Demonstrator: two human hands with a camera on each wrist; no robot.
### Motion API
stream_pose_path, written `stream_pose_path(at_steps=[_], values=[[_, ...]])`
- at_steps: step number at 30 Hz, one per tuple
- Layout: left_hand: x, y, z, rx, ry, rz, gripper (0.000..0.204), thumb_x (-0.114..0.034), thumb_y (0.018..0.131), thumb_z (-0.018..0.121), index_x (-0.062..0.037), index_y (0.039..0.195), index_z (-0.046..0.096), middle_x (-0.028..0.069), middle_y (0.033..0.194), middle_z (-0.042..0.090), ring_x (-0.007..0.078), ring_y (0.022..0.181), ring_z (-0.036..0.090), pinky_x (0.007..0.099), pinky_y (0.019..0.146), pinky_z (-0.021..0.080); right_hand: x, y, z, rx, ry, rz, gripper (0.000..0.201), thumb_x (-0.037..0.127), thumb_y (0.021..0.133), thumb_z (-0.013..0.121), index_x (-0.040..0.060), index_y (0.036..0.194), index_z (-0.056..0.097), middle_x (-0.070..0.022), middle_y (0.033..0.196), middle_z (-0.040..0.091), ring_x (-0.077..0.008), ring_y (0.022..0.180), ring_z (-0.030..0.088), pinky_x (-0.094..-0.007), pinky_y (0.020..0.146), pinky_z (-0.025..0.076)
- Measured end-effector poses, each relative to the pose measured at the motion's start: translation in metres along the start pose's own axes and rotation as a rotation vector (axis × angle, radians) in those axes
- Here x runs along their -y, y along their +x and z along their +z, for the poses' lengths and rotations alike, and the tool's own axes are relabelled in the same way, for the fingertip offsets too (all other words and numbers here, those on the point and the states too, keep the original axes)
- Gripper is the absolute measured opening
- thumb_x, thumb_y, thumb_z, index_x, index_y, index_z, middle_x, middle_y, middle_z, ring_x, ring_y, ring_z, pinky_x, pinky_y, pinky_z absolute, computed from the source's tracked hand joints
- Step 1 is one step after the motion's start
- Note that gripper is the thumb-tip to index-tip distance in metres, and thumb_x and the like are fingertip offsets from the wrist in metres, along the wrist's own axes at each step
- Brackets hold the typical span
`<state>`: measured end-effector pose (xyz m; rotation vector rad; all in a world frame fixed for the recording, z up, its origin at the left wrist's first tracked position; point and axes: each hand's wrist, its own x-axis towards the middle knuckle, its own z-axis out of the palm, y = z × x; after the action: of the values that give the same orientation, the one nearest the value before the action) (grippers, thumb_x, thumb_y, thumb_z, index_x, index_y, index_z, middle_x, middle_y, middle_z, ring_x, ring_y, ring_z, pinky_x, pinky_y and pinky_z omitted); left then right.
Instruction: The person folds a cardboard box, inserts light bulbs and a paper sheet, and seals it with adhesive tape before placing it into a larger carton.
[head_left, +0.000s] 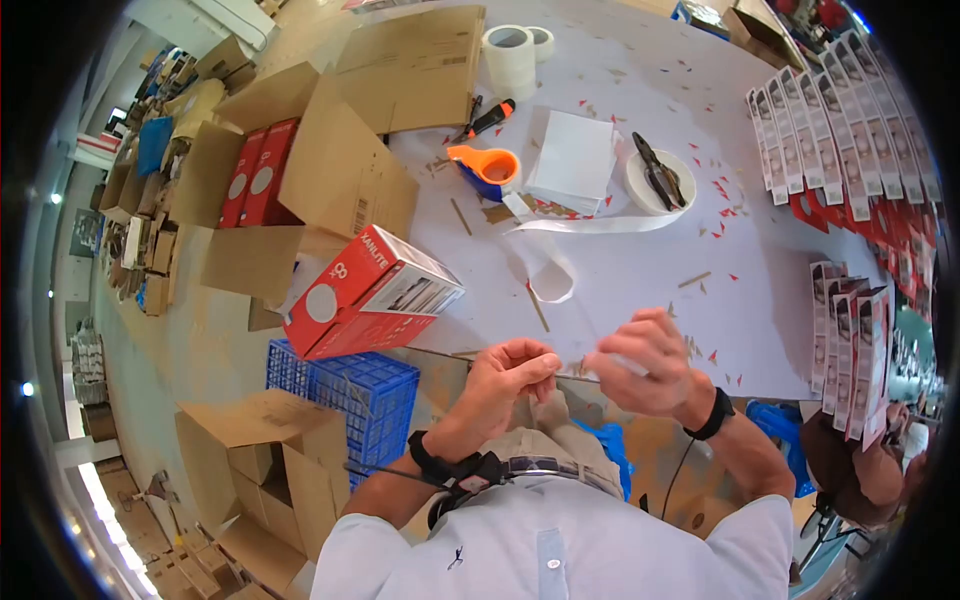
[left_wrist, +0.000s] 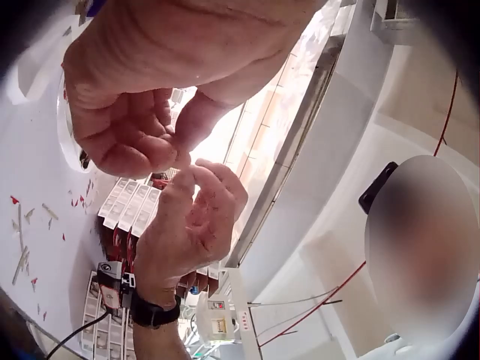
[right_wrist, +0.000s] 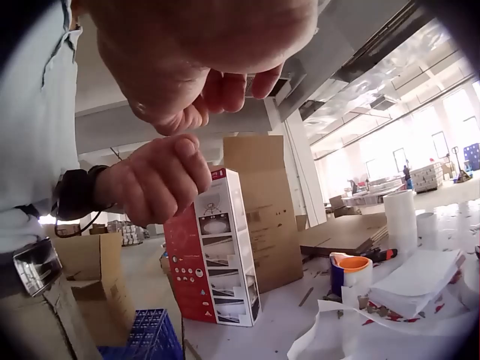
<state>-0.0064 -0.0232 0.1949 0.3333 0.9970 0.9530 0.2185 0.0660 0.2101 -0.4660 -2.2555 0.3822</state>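
Observation:
Both hands are raised close together over the near table edge. My left hand [head_left: 505,385] has its fingers curled, with the thumb laid against the index fingertip. Opposite it, my right hand [head_left: 645,370] is blurred, its fingers bent, with a pale patch along them; I cannot tell if that is a held piece. In the left wrist view, the fingertips of the right hand [left_wrist: 191,217] meet those of the left hand [left_wrist: 135,97]. Left of the hands stands a red and white printed box [head_left: 350,295]. Beyond them a white ribbon [head_left: 590,225] trails from a roll [head_left: 632,180].
Pliers [head_left: 658,172] lie on the roll. Nearby are a stack of white sheets [head_left: 572,155], an orange and blue tape dispenser [head_left: 490,168] and a cutter [head_left: 492,117]. An open carton [head_left: 345,165] with red boxes stands left, a blue crate [head_left: 370,400] below. Printed packages [head_left: 850,340] line the right.

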Motion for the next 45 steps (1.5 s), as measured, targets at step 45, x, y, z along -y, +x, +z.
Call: stream_pose_path(at_steps=[45], values=[[-0.108, -0.054, -0.113, -0.361, 1.633, 1.252, 0.048, -0.014, 0.080, 0.075, -0.0057, 0.127, 0.071, 0.0135, 0.134, 0.064, 0.0299, 0.112, 0.062, 0.0432, 0.092, 0.046, 0.112, 0.085, 0.191, -0.634, 1.317, 0.999, 0.008, 0.012, 0.103, 0.066, 0.0038, 0.100, 0.068, -0.0058, 0.107, 0.072, -0.0139, 0.099, 0.068, -0.0353, 0.098, 0.056]])
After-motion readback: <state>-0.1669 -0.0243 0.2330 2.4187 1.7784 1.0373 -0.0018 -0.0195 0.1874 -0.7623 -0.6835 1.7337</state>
